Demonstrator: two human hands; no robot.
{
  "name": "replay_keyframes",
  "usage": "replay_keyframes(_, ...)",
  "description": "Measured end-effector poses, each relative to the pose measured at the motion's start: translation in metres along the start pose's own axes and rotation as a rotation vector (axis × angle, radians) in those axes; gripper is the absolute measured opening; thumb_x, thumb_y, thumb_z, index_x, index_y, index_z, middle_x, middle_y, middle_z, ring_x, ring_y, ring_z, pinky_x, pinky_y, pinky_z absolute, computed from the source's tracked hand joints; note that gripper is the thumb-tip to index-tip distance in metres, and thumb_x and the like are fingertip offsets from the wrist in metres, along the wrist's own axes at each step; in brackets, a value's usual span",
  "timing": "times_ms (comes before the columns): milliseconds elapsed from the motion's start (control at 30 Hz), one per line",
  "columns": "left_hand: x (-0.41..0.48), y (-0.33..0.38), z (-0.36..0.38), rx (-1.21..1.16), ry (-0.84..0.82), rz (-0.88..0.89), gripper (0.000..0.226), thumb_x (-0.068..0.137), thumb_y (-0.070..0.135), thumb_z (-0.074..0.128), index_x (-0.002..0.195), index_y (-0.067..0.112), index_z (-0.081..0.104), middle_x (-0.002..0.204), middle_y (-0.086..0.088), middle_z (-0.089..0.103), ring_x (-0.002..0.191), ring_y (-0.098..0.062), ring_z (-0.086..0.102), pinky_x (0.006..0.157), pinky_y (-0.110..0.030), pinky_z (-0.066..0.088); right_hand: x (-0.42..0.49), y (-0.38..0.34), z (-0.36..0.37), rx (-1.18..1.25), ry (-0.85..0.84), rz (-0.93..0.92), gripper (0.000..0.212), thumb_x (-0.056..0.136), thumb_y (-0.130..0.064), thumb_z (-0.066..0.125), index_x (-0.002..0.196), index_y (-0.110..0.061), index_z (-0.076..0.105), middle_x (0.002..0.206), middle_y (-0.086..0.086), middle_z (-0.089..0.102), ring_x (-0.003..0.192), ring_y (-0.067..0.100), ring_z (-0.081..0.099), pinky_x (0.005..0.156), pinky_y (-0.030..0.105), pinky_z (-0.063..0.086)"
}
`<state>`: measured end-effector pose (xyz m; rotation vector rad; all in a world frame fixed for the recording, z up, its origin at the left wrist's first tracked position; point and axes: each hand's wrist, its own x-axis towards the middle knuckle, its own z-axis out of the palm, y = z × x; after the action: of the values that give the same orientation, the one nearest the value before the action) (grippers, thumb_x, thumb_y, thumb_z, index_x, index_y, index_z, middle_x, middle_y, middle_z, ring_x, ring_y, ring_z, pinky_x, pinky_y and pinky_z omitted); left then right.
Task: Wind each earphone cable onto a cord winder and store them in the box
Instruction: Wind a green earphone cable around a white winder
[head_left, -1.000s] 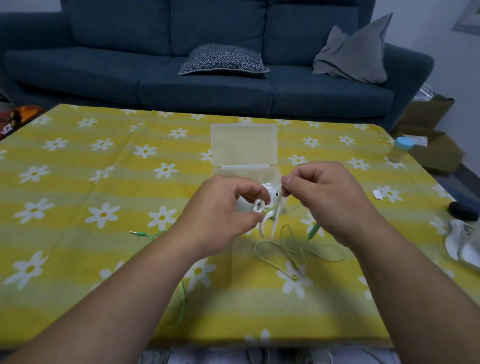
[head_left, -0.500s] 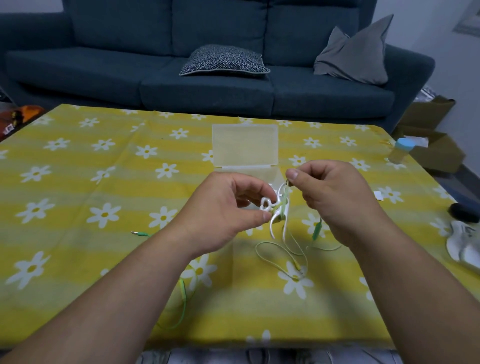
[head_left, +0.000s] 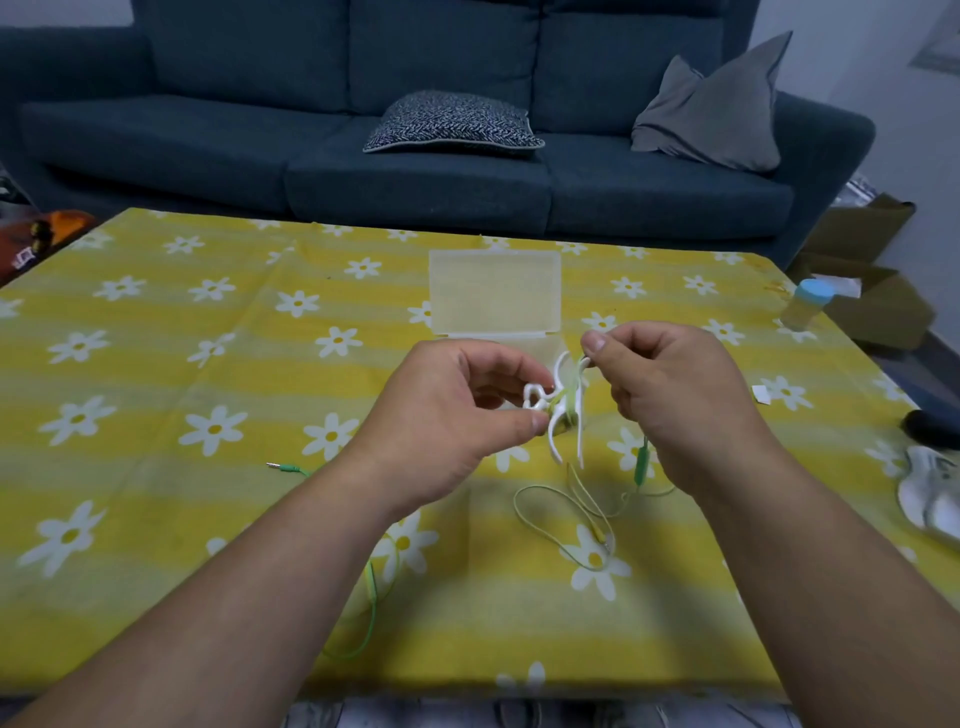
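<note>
Across the lower frame: yellow daisy tablecloth (head_left: 156, 364); dark blue sofa (head_left: 415, 182) along the top. Right edge: blue-capped bottle (head_left: 808, 306), white shoe (head_left: 930, 488). Centre: clear box (head_left: 493, 291), lid laid open, contents hidden behind hands. Left hand (head_left: 457, 415) pinching white cord winder (head_left: 563, 415); right hand (head_left: 675, 395) pinching green earphone cable (head_left: 571, 514) at winder's top, slack looped on cloth below. Second cable (head_left: 374, 587) loose, lower centre.

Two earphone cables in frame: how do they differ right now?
Paler cable is partly wound on the white winder in the left hand and pinched by the right hand; greener cable lies loose on the tablecloth, unheld. Paler cable's slack loops right of the left forearm; greener cable runs under it. Both thin, greenish.
</note>
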<state>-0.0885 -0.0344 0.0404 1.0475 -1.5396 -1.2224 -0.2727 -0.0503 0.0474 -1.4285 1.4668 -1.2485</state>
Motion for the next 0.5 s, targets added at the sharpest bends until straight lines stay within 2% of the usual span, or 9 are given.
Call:
replay_keyframes(67, -0.001, 0.001, 0.000, -0.036, -0.008, 0.007, 0.023, 0.068, 0.003, 0.080, 0.087, 0.015, 0.076, 0.090, -0.009, 0.075, 0.082, -0.018, 0.068, 0.086, -0.043, 0.056, -0.001, 0.000, 0.002, 0.004, -0.049, 0.043, 0.030, 0.092, -0.018, 0.066, 0.062, -0.013, 0.067, 0.047, -0.011, 0.043, 0.046, 0.007, 0.033, 0.053, 0.025, 0.028)
replay_keyframes(167, -0.001, 0.000, 0.001, -0.069, 0.028, 0.026, 0.026, 0.076, -0.010, 0.075, 0.088, 0.012, 0.075, 0.086, -0.007, 0.074, 0.081, -0.018, 0.068, 0.083, -0.041, 0.057, -0.005, 0.004, 0.007, -0.046, -0.242, 0.161, 0.046, 0.095, -0.012, 0.059, 0.050, -0.021, 0.066, 0.048, -0.006, 0.039, 0.049, 0.014, 0.027, 0.046, 0.025, 0.021)
replay_keyframes(333, 0.006, -0.008, -0.004, -0.048, 0.253, 0.042, 0.025, 0.077, -0.003, 0.077, 0.088, 0.019, 0.075, 0.089, -0.007, 0.076, 0.087, -0.030, 0.072, 0.087, -0.048, 0.057, -0.010, 0.008, 0.012, -0.062, -0.492, 0.237, 0.037, 0.104, -0.022, 0.047, 0.077, -0.009, 0.069, 0.054, -0.002, 0.040, 0.050, 0.012, 0.029, 0.048, 0.024, 0.022)
replay_keyframes(400, 0.008, -0.010, -0.007, -0.031, 0.302, 0.035, 0.024, 0.077, -0.002, 0.077, 0.088, 0.019, 0.075, 0.088, -0.007, 0.076, 0.087, -0.033, 0.071, 0.086, -0.050, 0.057, -0.012, 0.007, 0.011, -0.062, -0.547, 0.217, 0.037, 0.105, -0.023, 0.045, 0.079, -0.010, 0.068, 0.055, -0.003, 0.039, 0.051, 0.012, 0.028, 0.049, 0.023, 0.023)
replay_keyframes(500, 0.009, -0.011, -0.010, 0.024, 0.334, 0.019, 0.024, 0.076, -0.003, 0.078, 0.088, 0.017, 0.075, 0.086, -0.005, 0.076, 0.080, -0.023, 0.072, 0.081, -0.042, 0.059, -0.016, 0.001, 0.011, -0.075, -0.602, 0.184, 0.036, 0.104, -0.021, 0.046, 0.079, -0.011, 0.069, 0.054, -0.004, 0.038, 0.051, 0.010, 0.028, 0.049, 0.023, 0.024)
